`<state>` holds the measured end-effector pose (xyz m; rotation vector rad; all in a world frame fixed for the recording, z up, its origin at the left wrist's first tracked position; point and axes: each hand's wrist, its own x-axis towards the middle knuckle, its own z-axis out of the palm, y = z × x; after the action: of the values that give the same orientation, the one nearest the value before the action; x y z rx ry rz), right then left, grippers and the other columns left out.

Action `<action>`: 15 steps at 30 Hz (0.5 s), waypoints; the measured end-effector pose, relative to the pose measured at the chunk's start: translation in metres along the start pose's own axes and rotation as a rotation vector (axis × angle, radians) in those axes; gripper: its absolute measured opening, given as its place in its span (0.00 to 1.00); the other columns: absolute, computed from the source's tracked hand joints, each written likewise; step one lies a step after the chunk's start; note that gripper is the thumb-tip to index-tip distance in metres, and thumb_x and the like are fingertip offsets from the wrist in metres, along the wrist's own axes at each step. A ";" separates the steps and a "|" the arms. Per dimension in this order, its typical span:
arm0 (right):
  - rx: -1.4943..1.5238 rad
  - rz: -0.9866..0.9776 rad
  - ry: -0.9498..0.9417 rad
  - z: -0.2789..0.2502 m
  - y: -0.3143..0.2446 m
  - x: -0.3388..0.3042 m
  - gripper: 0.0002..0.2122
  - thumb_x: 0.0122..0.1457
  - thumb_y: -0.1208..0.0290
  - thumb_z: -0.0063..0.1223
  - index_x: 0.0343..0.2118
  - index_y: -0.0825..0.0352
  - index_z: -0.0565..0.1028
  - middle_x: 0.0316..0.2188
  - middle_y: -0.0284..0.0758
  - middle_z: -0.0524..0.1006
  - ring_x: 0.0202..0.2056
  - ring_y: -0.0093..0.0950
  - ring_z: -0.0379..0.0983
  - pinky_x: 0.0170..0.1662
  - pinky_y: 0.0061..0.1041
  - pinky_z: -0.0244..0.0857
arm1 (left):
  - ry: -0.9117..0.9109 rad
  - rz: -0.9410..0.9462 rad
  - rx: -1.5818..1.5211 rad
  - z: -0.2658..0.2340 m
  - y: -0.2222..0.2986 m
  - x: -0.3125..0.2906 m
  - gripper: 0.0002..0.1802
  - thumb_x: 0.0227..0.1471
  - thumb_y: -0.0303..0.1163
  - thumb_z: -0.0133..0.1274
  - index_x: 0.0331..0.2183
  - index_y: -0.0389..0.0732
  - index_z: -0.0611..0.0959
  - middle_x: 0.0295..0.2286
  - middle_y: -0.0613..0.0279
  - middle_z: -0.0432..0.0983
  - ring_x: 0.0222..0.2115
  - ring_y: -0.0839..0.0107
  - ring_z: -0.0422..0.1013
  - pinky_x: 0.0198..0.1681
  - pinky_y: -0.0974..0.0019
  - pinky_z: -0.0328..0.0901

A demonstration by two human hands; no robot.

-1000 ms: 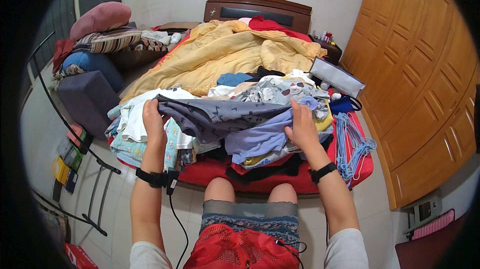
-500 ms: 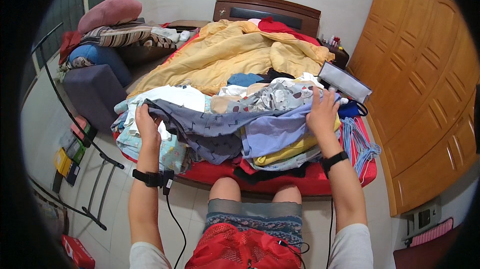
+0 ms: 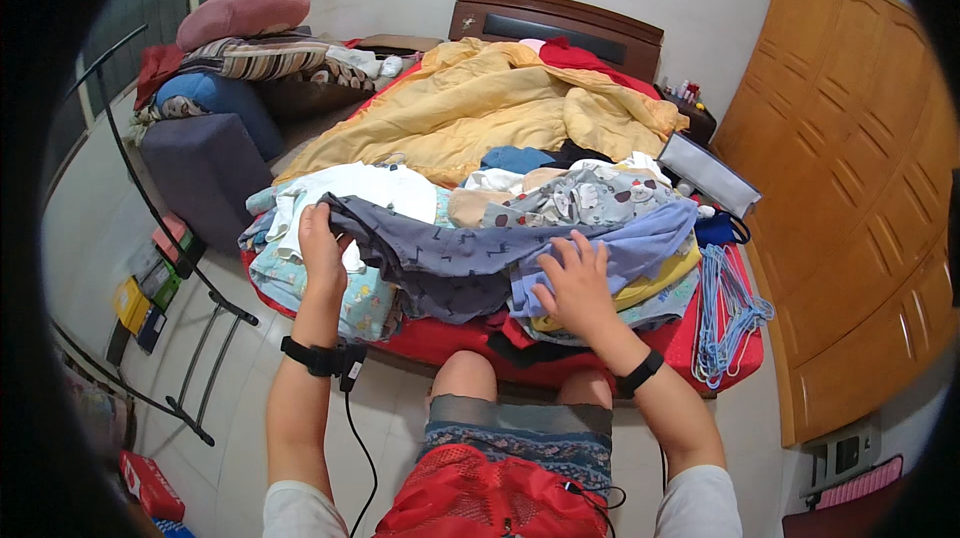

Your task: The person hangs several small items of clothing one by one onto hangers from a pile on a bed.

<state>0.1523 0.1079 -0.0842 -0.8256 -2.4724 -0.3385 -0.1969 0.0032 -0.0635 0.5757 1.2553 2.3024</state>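
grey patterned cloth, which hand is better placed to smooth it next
Likely the right hand: spread open near the right end of the grey cloth, while the left hand grips its left end.

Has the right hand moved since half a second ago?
Yes; judged against the light-blue clothes hangers, the right hand has moved left, away from them.

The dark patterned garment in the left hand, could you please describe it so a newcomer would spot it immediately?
Find the bed with the yellow quilt, then the clothes at its near end. There, the left hand holds the dark garment by one end; small black figures on grey-blue distinguish it from the plain lavender cloth alongside.
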 end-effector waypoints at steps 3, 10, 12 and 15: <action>0.066 -0.059 0.022 -0.006 -0.040 0.024 0.25 0.44 0.62 0.63 0.47 0.61 0.70 0.47 0.40 0.67 0.52 0.41 0.61 0.54 0.49 0.53 | 0.006 -0.010 0.010 0.003 0.006 -0.006 0.06 0.59 0.35 0.43 0.30 0.47 0.72 0.26 0.70 0.74 0.26 0.78 0.72 0.28 0.72 0.69; 0.173 0.270 -0.068 0.043 -0.065 0.066 0.15 0.48 0.70 0.56 0.42 0.63 0.73 0.38 0.42 0.72 0.37 0.44 0.73 0.40 0.42 0.65 | -0.006 0.021 0.058 -0.012 0.020 -0.011 0.06 0.59 0.35 0.43 0.30 0.48 0.72 0.25 0.74 0.71 0.25 0.82 0.69 0.28 0.74 0.68; 0.332 0.343 -0.007 0.041 -0.058 0.088 0.12 0.49 0.71 0.54 0.38 0.66 0.75 0.35 0.42 0.73 0.36 0.45 0.73 0.39 0.43 0.66 | 0.004 0.016 0.092 -0.018 0.024 -0.012 0.07 0.59 0.36 0.44 0.29 0.48 0.72 0.25 0.75 0.69 0.25 0.83 0.68 0.28 0.75 0.67; 0.715 0.148 0.374 0.015 -0.046 0.124 0.07 0.49 0.75 0.49 0.30 0.71 0.76 0.33 0.44 0.76 0.38 0.45 0.72 0.44 0.37 0.66 | -0.008 0.059 0.162 -0.034 0.025 -0.008 0.09 0.60 0.37 0.46 0.27 0.49 0.73 0.24 0.76 0.68 0.24 0.85 0.65 0.26 0.78 0.64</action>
<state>0.0336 0.1383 -0.0337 -0.5612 -1.9468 0.3971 -0.2137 -0.0356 -0.0602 0.6855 1.4481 2.2569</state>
